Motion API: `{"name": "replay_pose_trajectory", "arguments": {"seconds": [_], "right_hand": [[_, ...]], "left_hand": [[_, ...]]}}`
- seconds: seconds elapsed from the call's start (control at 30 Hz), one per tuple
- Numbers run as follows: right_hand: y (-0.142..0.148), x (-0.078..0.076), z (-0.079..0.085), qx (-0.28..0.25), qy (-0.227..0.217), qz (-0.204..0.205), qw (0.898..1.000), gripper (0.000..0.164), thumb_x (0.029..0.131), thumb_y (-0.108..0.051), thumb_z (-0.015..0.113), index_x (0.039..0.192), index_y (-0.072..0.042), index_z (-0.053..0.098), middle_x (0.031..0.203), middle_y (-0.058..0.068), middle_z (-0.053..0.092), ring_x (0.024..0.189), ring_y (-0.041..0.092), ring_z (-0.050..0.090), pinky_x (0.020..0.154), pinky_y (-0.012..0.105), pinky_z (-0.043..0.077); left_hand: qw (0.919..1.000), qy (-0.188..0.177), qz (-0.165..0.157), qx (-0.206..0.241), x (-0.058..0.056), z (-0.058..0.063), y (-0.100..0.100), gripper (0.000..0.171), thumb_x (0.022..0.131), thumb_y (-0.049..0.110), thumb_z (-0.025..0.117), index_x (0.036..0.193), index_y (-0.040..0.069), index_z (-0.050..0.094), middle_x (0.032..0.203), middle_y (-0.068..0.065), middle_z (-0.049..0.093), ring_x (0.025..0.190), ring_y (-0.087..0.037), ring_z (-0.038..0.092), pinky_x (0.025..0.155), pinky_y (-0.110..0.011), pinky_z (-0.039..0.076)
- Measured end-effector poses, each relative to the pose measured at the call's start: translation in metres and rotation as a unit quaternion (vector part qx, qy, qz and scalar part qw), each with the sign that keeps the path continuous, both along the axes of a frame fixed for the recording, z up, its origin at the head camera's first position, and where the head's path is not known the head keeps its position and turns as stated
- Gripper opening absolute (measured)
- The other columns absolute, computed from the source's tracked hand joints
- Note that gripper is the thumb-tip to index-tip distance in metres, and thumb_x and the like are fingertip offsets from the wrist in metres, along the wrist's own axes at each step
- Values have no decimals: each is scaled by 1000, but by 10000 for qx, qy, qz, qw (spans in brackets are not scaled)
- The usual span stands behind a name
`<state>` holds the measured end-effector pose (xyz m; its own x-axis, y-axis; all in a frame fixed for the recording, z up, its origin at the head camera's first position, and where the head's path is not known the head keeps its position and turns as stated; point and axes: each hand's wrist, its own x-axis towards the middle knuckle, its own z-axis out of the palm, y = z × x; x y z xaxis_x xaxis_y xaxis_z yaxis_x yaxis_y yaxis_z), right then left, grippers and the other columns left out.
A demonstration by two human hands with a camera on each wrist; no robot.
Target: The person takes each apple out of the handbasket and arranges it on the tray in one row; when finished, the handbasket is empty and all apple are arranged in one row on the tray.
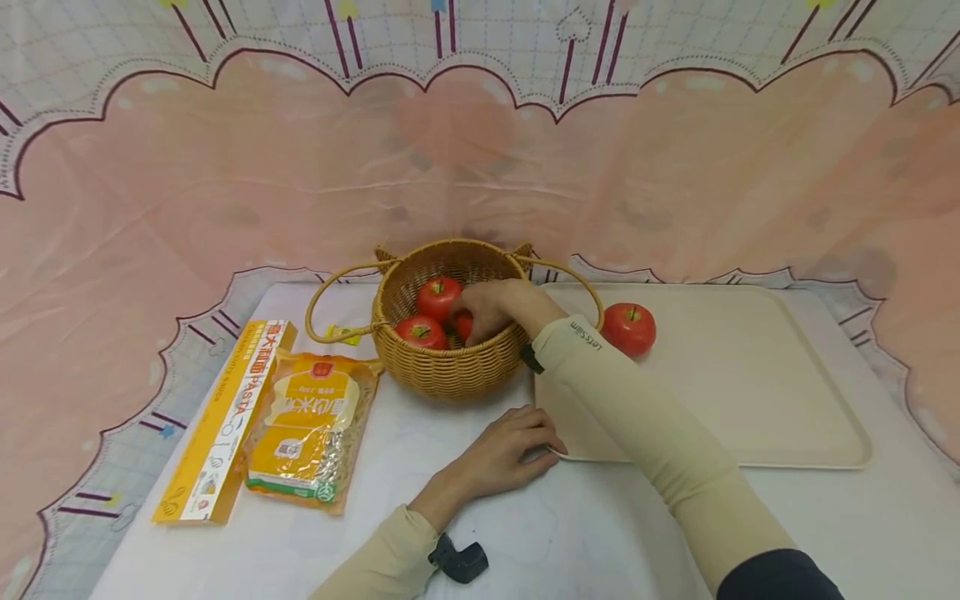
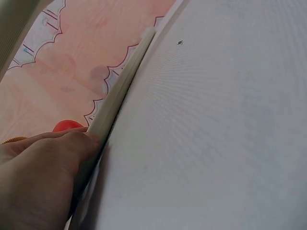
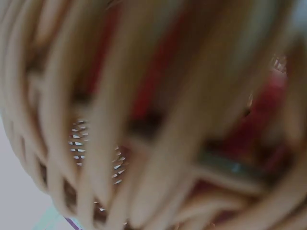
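Note:
A brown wicker basket (image 1: 457, 371) with two loop handles holds several red apples. My right hand (image 1: 491, 308) reaches inside over the right rim and grips an apple (image 1: 464, 326), which my fingers partly cover. Beside it lie another apple (image 1: 439, 297) and a nearer apple (image 1: 422, 332). In the right wrist view, the blurred basket weave (image 3: 110, 120) fills most of the picture, with red showing through its gaps. My left hand (image 1: 506, 450) holds the near left corner of a cream tray (image 1: 750, 375), thumb and fingertips at its rim (image 2: 115, 96).
One apple (image 1: 628, 329) sits on the tray toward its far left. On the left of the white table (image 1: 600, 533) lie a yellow pasta box (image 1: 225, 425) and an orange-and-clear food bag (image 1: 311, 429). A small yellow item (image 1: 343, 334) lies behind the bag. A patterned cloth (image 1: 480, 167) hangs behind.

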<state>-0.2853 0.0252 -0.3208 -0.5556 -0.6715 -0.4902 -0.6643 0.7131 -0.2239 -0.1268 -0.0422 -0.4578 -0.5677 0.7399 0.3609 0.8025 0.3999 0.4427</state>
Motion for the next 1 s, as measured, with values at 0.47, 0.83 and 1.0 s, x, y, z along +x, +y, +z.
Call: {"name": "replay_pose_trajectory", "arguments": {"seconds": [0.47,0.83,1.0], "right_hand": [[6,5,2,-215,168,-427,9987,57,84,-36,66,137,-28,46,149,11,35,133,29,38,109,45,34],[11,9,11,-902,264,-364,9949,54,82,-37,65,134,-30,49,142,9,39,113,26,50,91,39,46],[16,13,9,-1377,444,-426,9886,54,82,-38,66,133,-31,50,132,3,43,104,22,53,88,36,48]], "left_hand": [[10000,-66,-7,-34,2,-1,0,11,91,26,62,99,26,68,98,13,57,99,-2,51,92,-20,43],[10000,38,4,18,-1,0,-3,10,90,24,63,99,25,69,96,13,57,98,-3,51,91,-20,43],[10000,29,-33,53,0,1,-2,10,90,24,63,99,26,69,96,13,57,99,-3,51,91,-20,42]]}}
